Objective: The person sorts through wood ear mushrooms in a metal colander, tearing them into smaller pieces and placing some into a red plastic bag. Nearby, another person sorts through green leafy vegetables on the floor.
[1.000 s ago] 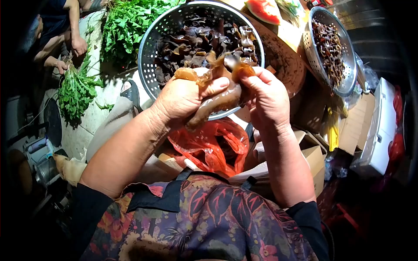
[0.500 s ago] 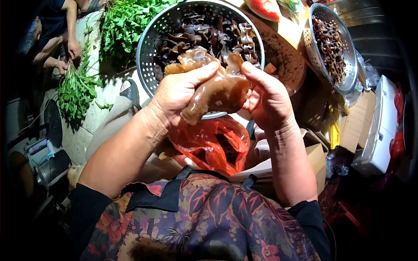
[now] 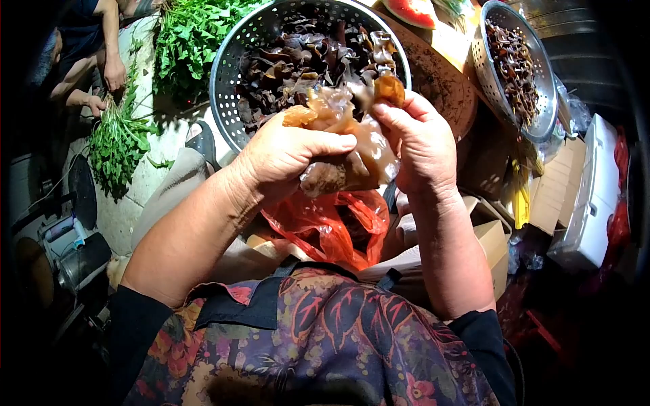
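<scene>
A wet, glossy brown wood ear mushroom point(image 3: 349, 159) is stretched between my two hands, above the near rim of a metal colander. My left hand point(image 3: 288, 152) grips its left side, thumb laid across the top. With thumb and fingers, my right hand point(image 3: 423, 139) pinches an orange-brown flap at its right edge. Behind, the colander point(image 3: 227, 101) holds a heap of dark wood ear pieces point(image 3: 298, 61). Below my hands, a red plastic bag point(image 3: 332, 227) lies open at my lap, its contents mostly hidden.
A second colander point(image 3: 552, 101) with dark wood ear strips stands at right. Watermelon point(image 3: 409, 12) lies at the top, leafy greens point(image 3: 193, 47) at upper left. Another person's hands point(image 3: 105, 88) hold greens at far left. A white foam box point(image 3: 589, 196) and cardboard point(image 3: 558, 186) are at right.
The wood ear has been turned and spread, its paler folds now showing. My right hand has shifted slightly and pinches a flap at the edge; my left has moved a little down and right.
</scene>
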Demonstrator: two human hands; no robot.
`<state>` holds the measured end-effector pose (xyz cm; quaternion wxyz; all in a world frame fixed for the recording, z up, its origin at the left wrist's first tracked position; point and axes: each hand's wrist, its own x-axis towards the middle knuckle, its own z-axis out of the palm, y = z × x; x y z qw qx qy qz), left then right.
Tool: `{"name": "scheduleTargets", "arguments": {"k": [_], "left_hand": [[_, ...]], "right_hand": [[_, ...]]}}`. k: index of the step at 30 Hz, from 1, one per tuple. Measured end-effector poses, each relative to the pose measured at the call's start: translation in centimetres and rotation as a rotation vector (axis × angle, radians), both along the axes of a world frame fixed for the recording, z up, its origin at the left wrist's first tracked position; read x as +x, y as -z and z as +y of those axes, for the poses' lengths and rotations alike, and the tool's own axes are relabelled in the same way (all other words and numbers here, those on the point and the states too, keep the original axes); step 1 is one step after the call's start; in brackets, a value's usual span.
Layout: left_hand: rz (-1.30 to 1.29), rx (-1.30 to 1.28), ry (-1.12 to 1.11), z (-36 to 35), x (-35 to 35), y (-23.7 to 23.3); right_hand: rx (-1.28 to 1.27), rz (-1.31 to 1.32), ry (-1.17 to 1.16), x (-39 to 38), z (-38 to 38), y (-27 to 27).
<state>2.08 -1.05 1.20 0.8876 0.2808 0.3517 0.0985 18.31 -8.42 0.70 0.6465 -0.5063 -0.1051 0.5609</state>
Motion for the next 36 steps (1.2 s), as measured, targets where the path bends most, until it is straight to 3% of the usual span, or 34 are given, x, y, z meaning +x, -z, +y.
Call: {"name": "scheduleTargets", "arguments": {"k": [6,9,11,14,20,31,33,35,36], "left_hand": [[0.069,0.148,-0.072,-0.3,0.0,0.0],[0.038,0.1,-0.07,-0.2,0.0,0.0],[0.075,0.205,-0.062,-0.1,0.0,0.3],[0.145,0.327,-0.08,0.1,-0.1,0.3],[0.092,0.243,-0.146,0.3,-0.4,0.3],[0.116,0.041,-0.328,2.1,-1.7,0.1],[0.111,0.12,-0.38,2.3,-1.8,0.0],[0.118,0.197,-0.344,2.4,-2.1,-0.2],[0.124,0.272,-0.308,2.3,-2.2,-0.3]], "right_hand": [[0.004,-0.115,-0.004,0.6,-0.1,-0.2],[0.004,-0.042,-0.035,0.4,0.0,-0.8],[-0.084,0.126,-0.044,0.0,0.2,-2.1],[-0.044,0.11,-0.171,0.4,0.0,-1.1],[0.009,-0.011,-0.241,0.4,-0.1,-0.5],[0.097,-0.133,0.055,1.1,0.3,-0.3],[0.07,-0.111,0.106,0.8,0.5,-0.5],[0.059,-0.179,0.042,0.9,0.3,0.2],[0.045,-0.168,-0.11,0.9,0.2,-0.3]]}}
